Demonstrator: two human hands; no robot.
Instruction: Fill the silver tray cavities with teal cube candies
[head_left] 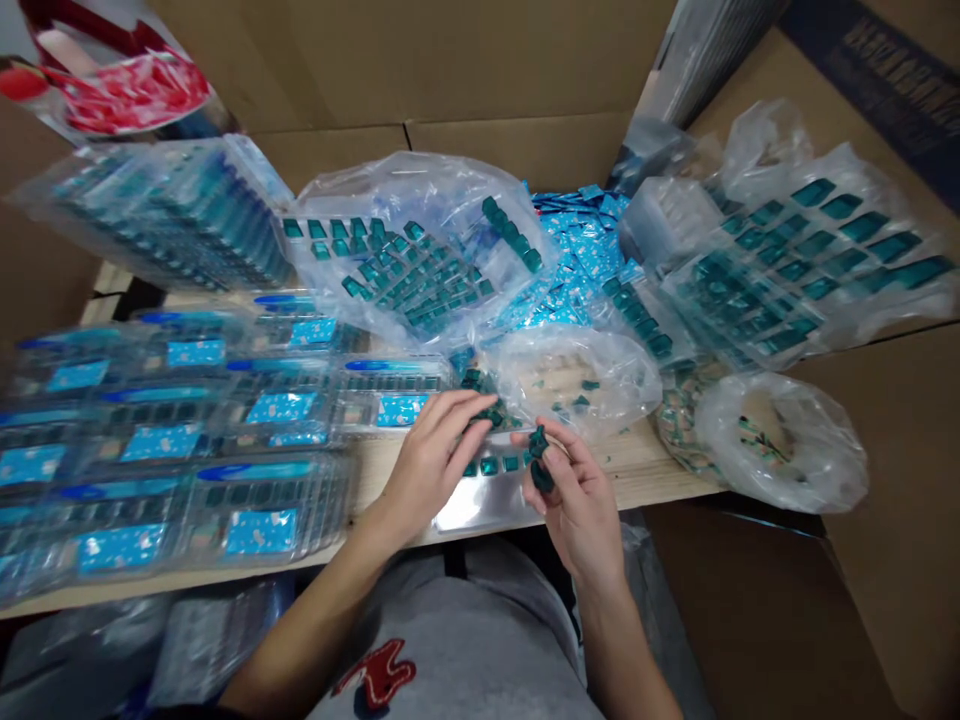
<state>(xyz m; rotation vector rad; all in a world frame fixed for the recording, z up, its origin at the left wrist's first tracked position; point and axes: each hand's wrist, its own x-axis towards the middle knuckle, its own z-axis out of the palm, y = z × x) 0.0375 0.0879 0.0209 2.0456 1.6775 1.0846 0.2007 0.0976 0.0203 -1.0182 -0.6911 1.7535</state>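
My right hand (574,490) is closed around a few small dark green plastic pieces (540,460), held above the right side of a shiny tray (480,505). My left hand (431,455) reaches over the tray's left side. Its thumb and index finger are pinched about a small dark green piece (492,411), partly hidden by the fingers. A row of green blocks (489,465) lies along the tray's far part, between the hands. Just behind them, a clear plastic bag (577,375) lies open with a few green pieces inside.
Stacked clear blister packs (262,530) with blue sachets cover the left. Bags of green blocks (420,270) and a pile of blue sachets (570,250) stand behind. Another open bag (780,440) sits at the right table edge, beside cardboard boxes (885,420).
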